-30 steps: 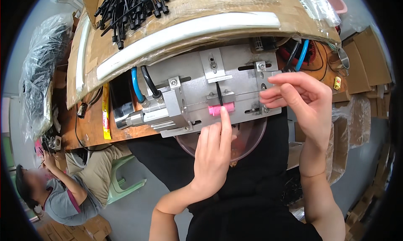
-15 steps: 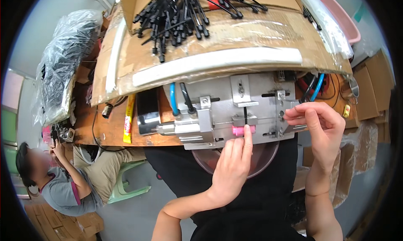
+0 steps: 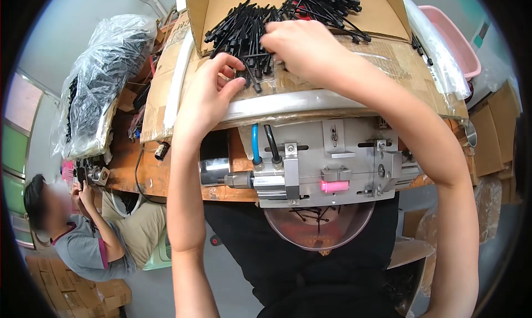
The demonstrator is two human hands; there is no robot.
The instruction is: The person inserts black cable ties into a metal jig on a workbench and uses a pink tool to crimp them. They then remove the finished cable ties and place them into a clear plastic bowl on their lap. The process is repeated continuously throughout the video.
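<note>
A heap of thin black rods with knobbed ends (image 3: pixel 244 32) lies at the mouth of an open cardboard box. At its near left edge is my left hand (image 3: pixel 208 93), thumb and forefinger apart, with nothing visible between them. My right hand (image 3: pixel 302 46) reaches across from the right into the heap; its fingertips are pinched together among the rods, and what they grip is hidden. Nearer to me stands a metal fixture (image 3: pixel 354 171) with a bright pink block (image 3: pixel 334 186) at its front. Below that, a clear bowl (image 3: pixel 277 224) holds several black rods.
The box (image 3: pixel 388 7) rests on a taped cardboard sheet with a white foam strip (image 3: pixel 288 100) along its edge. Blue and black hoses (image 3: pixel 255 143) rise from the fixture. A plastic-wrapped bundle (image 3: pixel 105 79) stands left; a seated co-worker (image 3: pixel 94 240) handles something dark.
Both hands have moved from the fixture up to the heap. My left forefinger has left the pink block, and the black rod above it is gone. The view has shifted slightly.
</note>
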